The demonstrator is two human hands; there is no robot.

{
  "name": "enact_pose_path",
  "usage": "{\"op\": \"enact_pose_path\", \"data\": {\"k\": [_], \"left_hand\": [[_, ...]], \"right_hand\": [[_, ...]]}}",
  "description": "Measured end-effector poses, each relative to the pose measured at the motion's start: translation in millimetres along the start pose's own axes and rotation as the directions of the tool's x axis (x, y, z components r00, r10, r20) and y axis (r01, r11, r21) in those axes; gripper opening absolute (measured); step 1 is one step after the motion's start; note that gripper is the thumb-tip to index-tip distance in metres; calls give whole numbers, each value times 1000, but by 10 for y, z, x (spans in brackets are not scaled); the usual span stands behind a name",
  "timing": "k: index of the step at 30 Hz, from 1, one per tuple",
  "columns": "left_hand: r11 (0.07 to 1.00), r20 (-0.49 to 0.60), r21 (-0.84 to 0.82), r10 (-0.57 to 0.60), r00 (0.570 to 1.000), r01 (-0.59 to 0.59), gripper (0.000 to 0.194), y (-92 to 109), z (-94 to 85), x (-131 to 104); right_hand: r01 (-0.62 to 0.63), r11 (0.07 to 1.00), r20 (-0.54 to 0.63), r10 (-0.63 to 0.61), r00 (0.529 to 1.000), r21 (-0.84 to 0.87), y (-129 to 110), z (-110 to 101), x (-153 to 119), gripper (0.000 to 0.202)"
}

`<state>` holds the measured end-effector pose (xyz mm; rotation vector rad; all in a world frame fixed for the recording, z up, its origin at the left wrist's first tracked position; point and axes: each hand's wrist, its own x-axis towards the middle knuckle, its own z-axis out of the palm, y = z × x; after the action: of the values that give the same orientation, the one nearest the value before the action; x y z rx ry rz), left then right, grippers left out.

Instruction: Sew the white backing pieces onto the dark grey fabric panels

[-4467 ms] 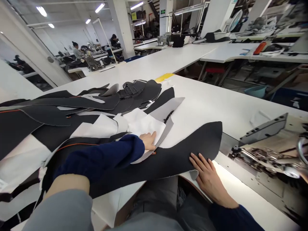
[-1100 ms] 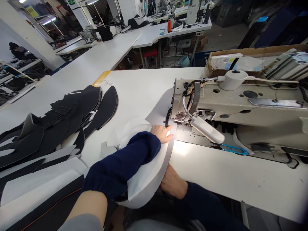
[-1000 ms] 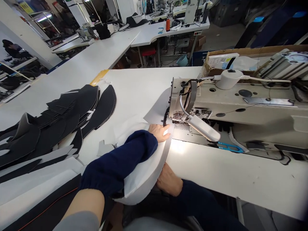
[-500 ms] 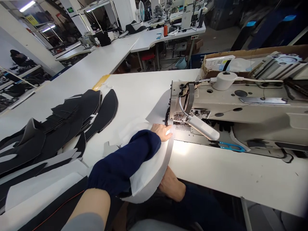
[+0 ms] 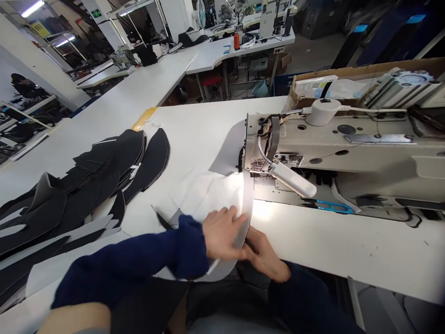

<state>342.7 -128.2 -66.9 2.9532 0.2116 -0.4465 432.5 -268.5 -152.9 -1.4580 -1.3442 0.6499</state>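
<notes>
A white fabric panel with a grey curved edge lies on the table, its far end under the head of the sewing machine. My left hand rests on top of the panel, fingers apart, with the thumb reaching to my right hand's fingers. At the near grey edge, my right hand pinches the fabric, its fingertips partly hidden. A white lamp lights the needle area. Blue-handled snips lie on the machine bed.
Stacked dark curved fabric pieces cover the left of the table. A cardboard box with assorted items stands behind the machine. Farther back are another worktable and an orange thread spool.
My left hand has moved back from beside the needle toward me, near my right hand. My right hand has risen slightly along the edge, and the near part of the panel has shifted.
</notes>
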Motion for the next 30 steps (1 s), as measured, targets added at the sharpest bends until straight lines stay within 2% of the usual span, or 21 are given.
{"op": "enact_pose_path", "data": {"k": [2,4,7,9,11,13,14,16,17,18,20,23,25,27,30], "left_hand": [[1000,74,4,-15,997,15,80,49,23,-253],[999,111,8,-48,993,47,75,-18,-41,-360],[997,109,31,-73,991,70,69,-177,-287,-335],[993,53,93,-79,995,74,62,-198,-424,-268],[984,-6,159,-79,997,79,55,-129,-420,-186],[978,-28,194,-76,997,80,52,-22,-248,-92],[977,-22,198,-77,997,80,50,24,-118,-43],[976,6,201,-84,996,81,47,79,157,46],[975,16,204,-93,995,88,46,88,273,81],[974,23,205,-107,994,101,44,86,361,108],[972,31,196,-135,990,126,42,66,438,141],[984,80,131,-133,988,122,41,37,372,174],[988,113,88,-136,984,127,46,39,304,211],[985,129,63,-170,977,163,54,57,270,264],[979,129,52,-203,971,198,60,89,275,337]], "right_hand": [[-39,996,-62,45,997,81,-37,19,44,35],[-56,989,-61,65,996,138,-64,96,117,43],[-124,961,17,123,992,248,-113,368,238,50],[-151,950,90,131,987,273,-170,658,280,43],[-96,975,195,57,979,199,-252,968,260,30],[43,999,339,-40,940,-2,-337,1187,176,25],[146,983,416,-86,905,-116,-365,1230,117,25],[344,890,516,-153,843,-298,-365,1156,-10,24],[415,834,530,-182,828,-362,-330,1048,-70,23],[456,784,515,-206,832,-422,-273,910,-122,22],[440,701,428,-210,879,-561,-117,608,-192,25],[350,535,282,-207,937,-769,98,336,-207,45],[331,421,247,-243,938,-844,155,348,-173,45],[343,334,268,-252,930,-878,130,450,-128,38],[373,253,332,-188,924,-893,19,578,-82,33]]}}
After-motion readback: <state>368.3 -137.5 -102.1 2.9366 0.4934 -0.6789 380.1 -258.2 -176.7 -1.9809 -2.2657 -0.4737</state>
